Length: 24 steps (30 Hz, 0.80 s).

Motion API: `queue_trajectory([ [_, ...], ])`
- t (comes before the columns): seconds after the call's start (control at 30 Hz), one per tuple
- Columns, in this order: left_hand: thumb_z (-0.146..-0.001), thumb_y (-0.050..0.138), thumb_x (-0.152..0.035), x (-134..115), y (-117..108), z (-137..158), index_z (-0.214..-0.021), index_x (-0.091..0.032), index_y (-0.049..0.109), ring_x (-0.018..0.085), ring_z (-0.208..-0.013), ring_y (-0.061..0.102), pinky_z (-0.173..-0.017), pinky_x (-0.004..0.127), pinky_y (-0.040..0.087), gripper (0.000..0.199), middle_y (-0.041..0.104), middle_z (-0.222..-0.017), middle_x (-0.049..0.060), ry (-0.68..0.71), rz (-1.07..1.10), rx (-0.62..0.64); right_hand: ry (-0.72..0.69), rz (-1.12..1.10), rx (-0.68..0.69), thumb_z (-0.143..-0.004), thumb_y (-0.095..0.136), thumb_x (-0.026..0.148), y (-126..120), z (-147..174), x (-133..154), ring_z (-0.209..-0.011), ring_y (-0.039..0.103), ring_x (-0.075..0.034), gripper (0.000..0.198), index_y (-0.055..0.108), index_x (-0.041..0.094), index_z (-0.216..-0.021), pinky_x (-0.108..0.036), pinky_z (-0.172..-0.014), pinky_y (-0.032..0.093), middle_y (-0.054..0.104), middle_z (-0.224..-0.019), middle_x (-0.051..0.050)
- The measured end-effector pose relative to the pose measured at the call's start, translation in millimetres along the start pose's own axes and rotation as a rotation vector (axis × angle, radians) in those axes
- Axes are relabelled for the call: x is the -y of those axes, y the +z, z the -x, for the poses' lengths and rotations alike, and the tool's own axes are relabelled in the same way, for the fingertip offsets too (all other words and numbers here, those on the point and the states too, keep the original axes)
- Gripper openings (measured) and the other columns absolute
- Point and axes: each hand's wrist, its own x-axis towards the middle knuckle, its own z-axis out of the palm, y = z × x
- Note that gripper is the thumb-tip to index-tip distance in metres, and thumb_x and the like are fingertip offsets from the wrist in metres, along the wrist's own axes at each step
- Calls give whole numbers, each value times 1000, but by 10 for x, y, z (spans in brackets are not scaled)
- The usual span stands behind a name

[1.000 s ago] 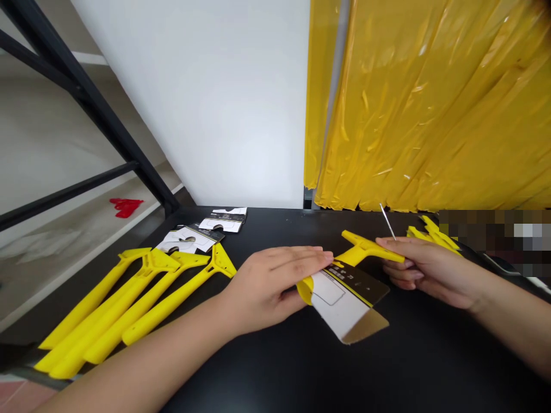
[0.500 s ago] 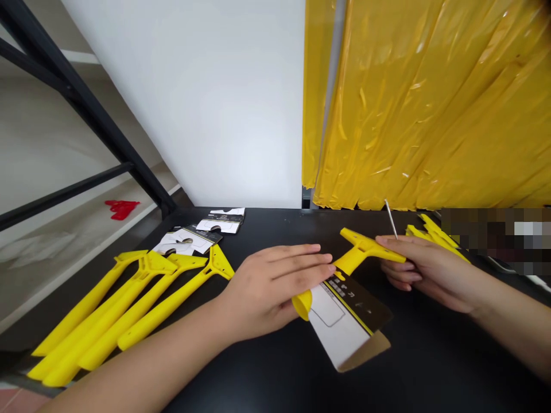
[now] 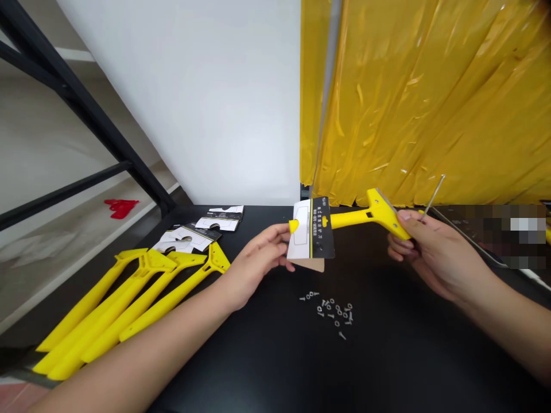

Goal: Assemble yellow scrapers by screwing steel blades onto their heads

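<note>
Up rose the yellow scraper (image 3: pixel 350 219), right hand (image 3: pixel 433 250) pinching its head (image 3: pixel 383 214)! Long axis ran near-level, head rightward; left hand's (image 3: pixel 256 263) grip was unclear.

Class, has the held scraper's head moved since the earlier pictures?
Yes, up and rightward in view: the scraper's head, earlier below the yellow sheet, now overlaps its lower edge.

- Cannot see, behind the folded card (image 3: pixel 305 241), the mid-handle of the yellow scraper (image 3: pixel 350 219).
- Cannot read the card's smaller print.
- Cannot count the tiny screws and rings (image 3: pixel 329 307).
- Cannot see the lower end of the thin metal rod (image 3: pixel 434 196), hidden by the right hand (image 3: pixel 424 244).
- Cannot identify anything within the pixelated patch (image 3: pixel 512 236).
- Cannot follow the yellow film (image 3: pixel 422 103) past the top edge.
</note>
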Motion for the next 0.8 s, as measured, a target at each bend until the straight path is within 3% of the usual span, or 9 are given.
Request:
queue_trajectory([
  [0.07,-107,72,-47,-75,66,2,-136,-17,75,23,-96,75,-79,33,64,41,82,-121,13,-86,146,-29,-5,7,-3,-85,95,62,4,2,-24,-57,36,-12,50,62,24,-83,-26,-53,45,45,-64,5],
  [0.23,-93,96,-40,-134,114,16,-128,-19,79,18,-96,78,-86,28,64,45,84,-119,10,-202,258,-55,-23,32,-19,-84,95,64,33,22,-66,-57,39,-12,50,65,24,-83,-26,-53,47,46,-63,6],
  [0.47,-92,97,-35,-79,118,14,-129,-18,79,17,-94,79,-86,28,65,44,86,-120,10,-186,323,-104,-91,61,-100,-80,99,64,53,53,-59,-59,47,-11,51,70,22,-86,-24,-54,48,53,-69,4],
  [0.63,-95,94,-37,-53,173,34,-135,-20,77,21,-101,82,-95,35,66,46,85,-125,10,-153,320,-151,-6,78,-98,-92,91,61,148,179,-43,-57,45,-12,43,72,21,-93,-25,-51,46,51,-63,5],
  [0.8,-90,98,-36,-19,136,6,-122,-18,79,21,-97,80,-93,36,65,41,86,-116,9,-168,266,-147,-18,134,-65,-88,92,66,139,222,-94,-58,50,-12,50,70,22,-91,-24,-50,45,57,-67,3],
])
